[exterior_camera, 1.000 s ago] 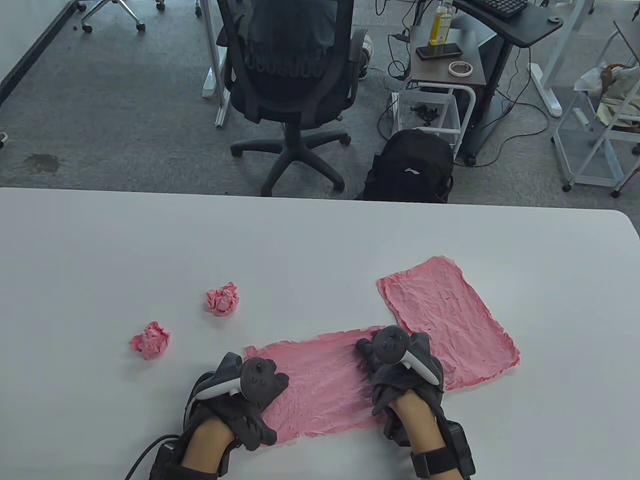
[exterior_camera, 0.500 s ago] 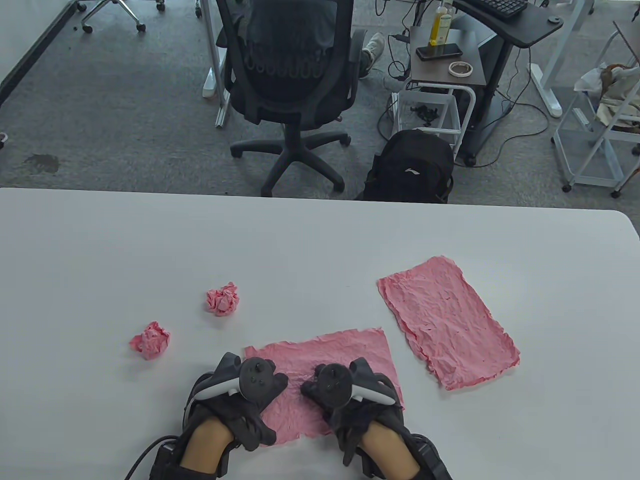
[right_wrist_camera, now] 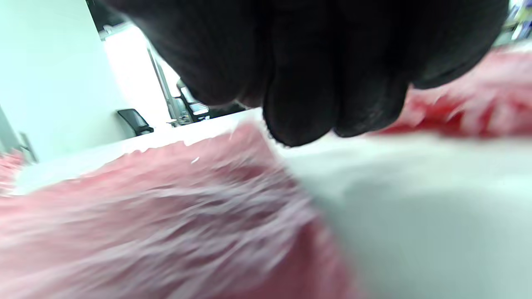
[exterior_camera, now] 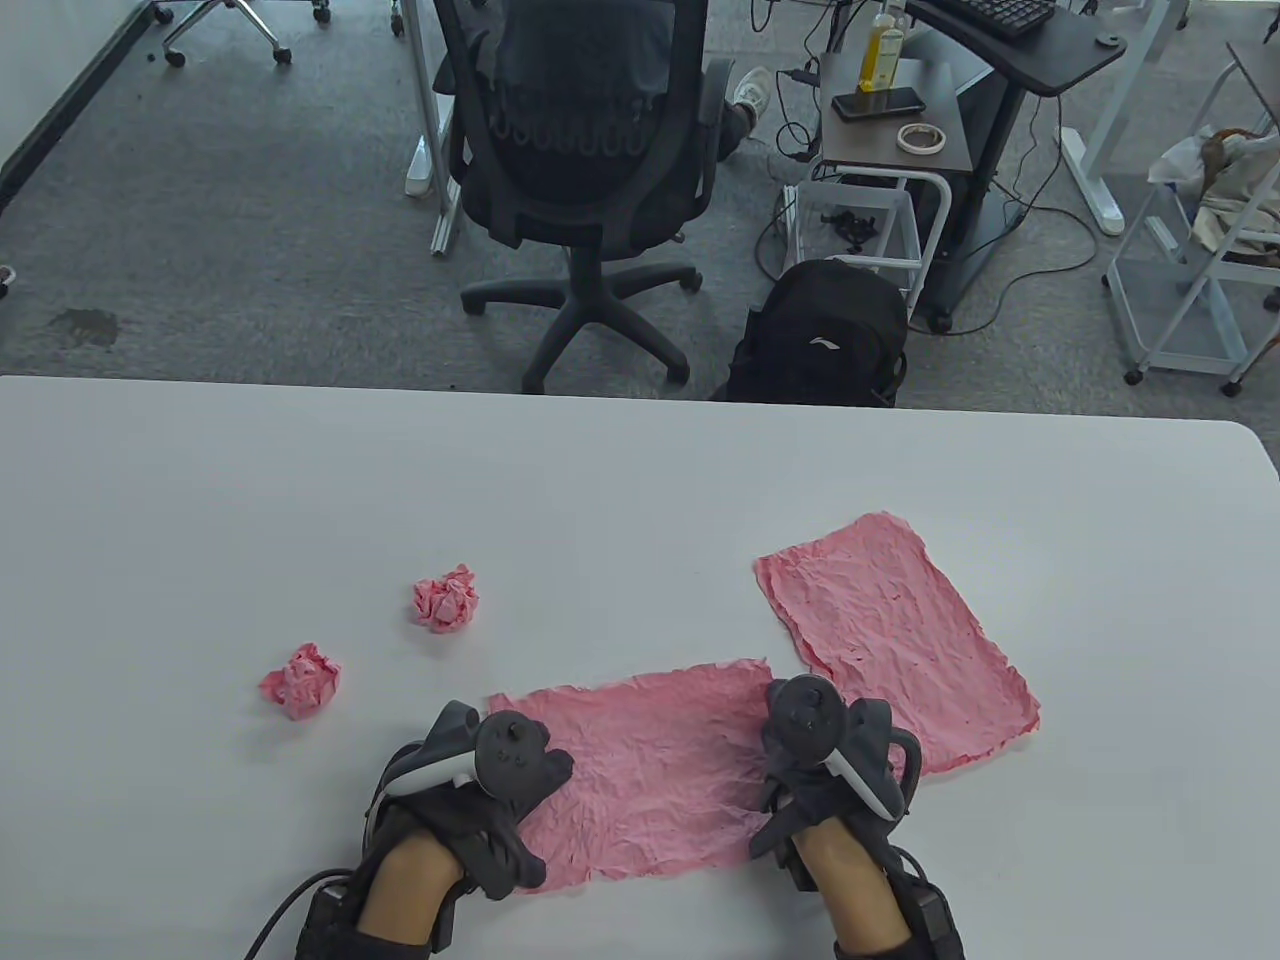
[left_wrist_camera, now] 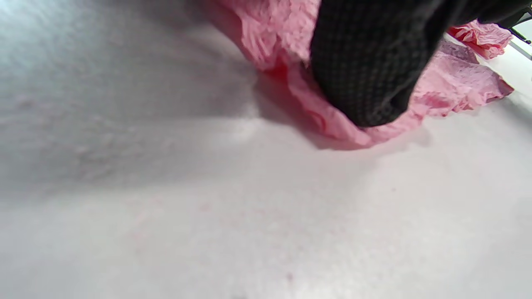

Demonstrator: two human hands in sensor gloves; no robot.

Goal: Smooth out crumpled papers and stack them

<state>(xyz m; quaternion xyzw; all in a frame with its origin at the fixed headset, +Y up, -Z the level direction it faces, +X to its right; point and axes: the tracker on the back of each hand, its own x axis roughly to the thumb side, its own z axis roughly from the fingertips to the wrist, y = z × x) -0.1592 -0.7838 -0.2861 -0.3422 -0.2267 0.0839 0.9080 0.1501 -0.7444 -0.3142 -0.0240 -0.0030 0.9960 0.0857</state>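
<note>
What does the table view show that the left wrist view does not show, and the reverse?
Only the table view shows the right hand, the second flattened sheet and both crumpled balls. Only the left wrist view shows, close up, the near sheet's ragged edge lifting off the table beside the gloved finger. Both show the left hand on the near sheet.

Two crumpled balls (exterior_camera: 445,601) left of hand (exterior_camera: 495,775)

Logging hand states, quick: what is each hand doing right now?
Left hand: presses flat on the near sheet's left end, holding nothing.
Right hand: rests on the sheet's right edge; grip cannot be told.
</note>
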